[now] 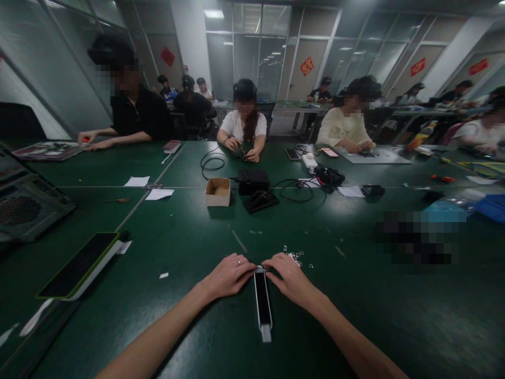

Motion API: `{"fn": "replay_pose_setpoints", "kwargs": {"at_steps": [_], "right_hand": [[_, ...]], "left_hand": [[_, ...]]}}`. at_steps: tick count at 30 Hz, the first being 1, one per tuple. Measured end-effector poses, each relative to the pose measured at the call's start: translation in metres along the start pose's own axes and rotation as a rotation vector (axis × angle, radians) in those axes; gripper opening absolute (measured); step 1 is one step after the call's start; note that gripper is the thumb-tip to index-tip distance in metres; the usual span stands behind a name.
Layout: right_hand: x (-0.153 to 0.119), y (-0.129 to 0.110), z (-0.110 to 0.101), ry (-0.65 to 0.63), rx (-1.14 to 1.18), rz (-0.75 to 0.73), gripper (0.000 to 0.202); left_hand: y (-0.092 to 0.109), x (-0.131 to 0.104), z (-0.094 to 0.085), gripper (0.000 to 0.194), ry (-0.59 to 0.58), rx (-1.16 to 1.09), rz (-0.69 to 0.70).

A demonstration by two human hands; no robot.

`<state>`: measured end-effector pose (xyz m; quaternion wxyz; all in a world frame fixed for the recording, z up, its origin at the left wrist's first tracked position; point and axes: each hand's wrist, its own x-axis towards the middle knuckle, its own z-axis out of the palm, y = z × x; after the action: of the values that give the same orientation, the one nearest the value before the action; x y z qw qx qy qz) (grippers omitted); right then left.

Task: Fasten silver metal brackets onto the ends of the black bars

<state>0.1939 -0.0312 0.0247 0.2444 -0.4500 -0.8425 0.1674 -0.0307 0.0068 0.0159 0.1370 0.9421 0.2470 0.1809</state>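
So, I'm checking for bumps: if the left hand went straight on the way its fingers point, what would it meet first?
The left hand would first meet the small piece at the strip's far end, which it seems to touch; just past that comes the right hand. Contact is unclear.

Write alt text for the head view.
The person's left hand and right hand touch the far end of a long, narrow, white-edged black object on a dark green table. Small pale rings lie scattered just beyond the right hand; an open tan cardboard box and other people are farther off.
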Motion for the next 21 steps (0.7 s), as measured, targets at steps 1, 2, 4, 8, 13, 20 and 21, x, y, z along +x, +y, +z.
{"fn": "replay_pose_setpoints", "kwargs": {"at_steps": [1, 2, 4, 8, 13, 20, 21], "right_hand": [[0.0, 0.0, 0.001, 0.001, -0.003, 0.0, 0.021], [0.0, 0.0, 0.001, -0.001, -0.007, -0.001, 0.021], [0.0, -0.001, 0.0, -0.009, -0.016, 0.002, 0.022], [-0.002, 0.002, -0.016, -0.032, -0.048, 0.012, 0.029], [-0.008, 0.037, -0.059, 0.037, -0.18, 0.167, 0.02], [-0.012, 0.066, -0.082, -0.25, -0.254, 0.289, 0.018], [-0.011, 0.065, -0.08, -0.256, -0.242, 0.275, 0.019]], "left_hand": [[0.0, 0.0, 0.0, 0.023, 0.001, -0.001, 0.002], [-0.001, 0.0, 0.001, 0.023, 0.002, -0.001, 0.002], [-0.001, 0.0, 0.001, 0.022, 0.003, 0.002, 0.002], [-0.001, -0.001, 0.0, 0.023, -0.002, -0.012, -0.003], [0.001, 0.0, -0.005, 0.024, -0.02, -0.036, -0.008], [0.002, 0.002, -0.007, 0.024, -0.003, -0.057, -0.011], [0.002, 0.002, -0.007, 0.024, -0.001, -0.057, -0.008]]}}
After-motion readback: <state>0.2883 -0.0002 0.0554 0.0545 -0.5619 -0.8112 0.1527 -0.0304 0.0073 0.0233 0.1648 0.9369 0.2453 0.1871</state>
